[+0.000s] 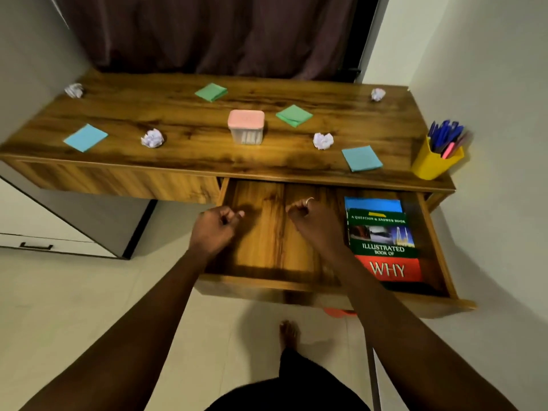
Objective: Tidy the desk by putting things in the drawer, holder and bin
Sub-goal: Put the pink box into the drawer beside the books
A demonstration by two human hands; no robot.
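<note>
The wooden desk's drawer (258,280) is pulled open below the desktop. A book titled "Illustrated Book of Why" (382,241) lies at its right side. My left hand (215,229) and my right hand (311,222) hover over the drawer's bare left half, fingers curled, holding nothing. On the desktop (192,155) lie several crumpled paper balls, among them one at front left (152,138) and one at front right (323,140). Blue pads (85,137) (361,158), green pads (211,91) (294,115) and a pink-lidded box (246,126) also rest there. A yellow holder (433,163) with pens stands at the right end.
Walls close in on both sides, and a dark curtain (207,34) hangs behind the desk. A white cabinet (59,226) stands at the lower left. Something orange (339,312) shows under the drawer's front. My bare foot (289,333) is on the tiled floor.
</note>
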